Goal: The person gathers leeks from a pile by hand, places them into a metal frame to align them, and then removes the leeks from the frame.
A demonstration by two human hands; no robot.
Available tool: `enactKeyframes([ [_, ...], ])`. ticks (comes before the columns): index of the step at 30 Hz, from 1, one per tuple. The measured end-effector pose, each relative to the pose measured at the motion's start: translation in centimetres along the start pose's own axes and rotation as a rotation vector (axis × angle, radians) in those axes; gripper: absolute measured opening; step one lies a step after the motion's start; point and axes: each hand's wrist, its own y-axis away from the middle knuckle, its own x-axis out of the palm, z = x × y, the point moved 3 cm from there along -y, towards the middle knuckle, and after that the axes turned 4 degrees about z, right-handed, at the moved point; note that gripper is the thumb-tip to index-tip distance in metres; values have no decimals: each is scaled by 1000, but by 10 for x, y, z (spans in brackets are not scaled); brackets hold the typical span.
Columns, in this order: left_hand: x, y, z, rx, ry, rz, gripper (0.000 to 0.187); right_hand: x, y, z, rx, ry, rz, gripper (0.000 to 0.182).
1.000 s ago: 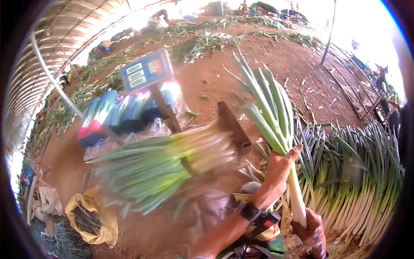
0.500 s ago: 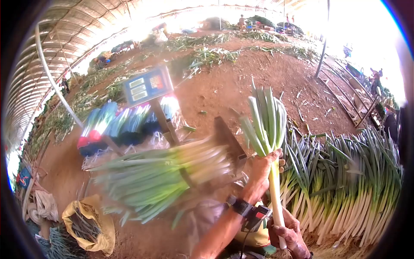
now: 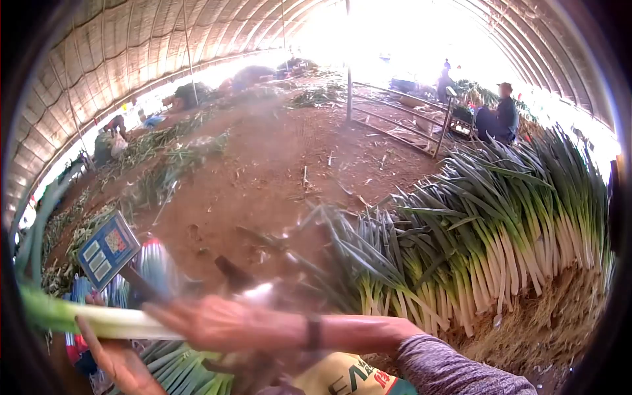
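Observation:
A thick leek (image 3: 135, 324) lies nearly level across the lower left, its green part toward the left edge. My left hand (image 3: 122, 365) is closed around the stalk from below, with a finger across its front. Blurred by motion, my right hand (image 3: 220, 322) closes on the white root end, which its fingers partly hide. Below my hands, a bunch of leeks (image 3: 181, 368) is partly covered by my arm. Behind the held leek stands a scale display (image 3: 108, 250) on a post.
A long row of leeks (image 3: 487, 230) leans upright along the right, roots on strawy ground (image 3: 546, 329). A metal rail frame (image 3: 401, 122) and a seated person (image 3: 498, 115) are farther back. Leaf scraps litter the brown soil (image 3: 283, 158).
My view has swung right. Both hands and the leek have moved from right of centre to the lower left, and the leek has turned from upright to nearly level.

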Motion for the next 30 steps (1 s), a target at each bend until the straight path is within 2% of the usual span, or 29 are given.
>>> enactKeyframes([
  [2, -141, -74, 26, 73, 9, 101, 62, 53, -30, -25, -110, 14, -84, 65],
  [3, -146, -73, 30, -147, 117, -123, 61, 73, -35, -31, -130, 79, -107, 62],
  [4, -176, -69, 45, -93, 96, -103, 56, 92, -38, -37, -142, 124, -153, 57],
  [5, -176, -55, 58, -73, 77, -229, 54, 115, -39, -46, -128, 126, -112, 55],
  [6, -197, -54, 76, -149, 82, -299, 53, 135, -38, -54, -114, 127, -71, 52],
  [11, -358, -29, 164, -275, 67, -223, 60, 194, -28, -69, -117, 134, -28, 21],
  [13, -402, -20, 191, -309, 86, -142, 64, 205, -23, -79, -70, 65, 1, 20],
  [14, -374, -22, 196, -348, 125, -130, 57, 210, -21, -81, -48, 22, 14, 19],
  [15, -338, -22, 198, -388, 164, -120, 52, 211, -9, -88, -111, 5, -211, 17],
  [16, -301, -22, 189, -408, 183, -131, 51, 213, -4, -96, -110, -19, -262, 15],
  [17, -294, -19, 195, -411, 252, 66, 44, 207, 1, -102, -77, -21, -175, 14],
  [19, -240, -1, 173, -427, -30, -191, 36, 207, 1, -115, -45, 1, -4, 12],
  [20, -253, -4, 183, -419, 27, -76, 31, 213, -1, -123, -45, 27, 55, 11],
  [21, -209, 11, 165, -299, -156, -125, 28, 220, -1, -127, -42, 57, 85, 10],
  [22, -246, -9, 190, -447, 106, -207, 36, 224, 0, -134, -28, 82, 120, 9],
  [23, -243, -8, 194, -461, 155, -133, 34, 238, 3, -144, -44, 114, 92, 7],
  [24, -240, -8, 194, -515, 219, -146, 34, 240, 1, -147, -15, 92, 177, 10],
  [25, -245, -7, 195, -544, 182, -171, 34, 232, -2, -150, 54, 51, 325, 13],
  [29, -268, 9, 198, -573, 20, -216, 33, 261, 9, -175, 152, 154, 288, 7],
  [30, -253, 6, 185, -564, -94, -182, 32, 267, 13, -182, 186, 149, 269, 7],
])
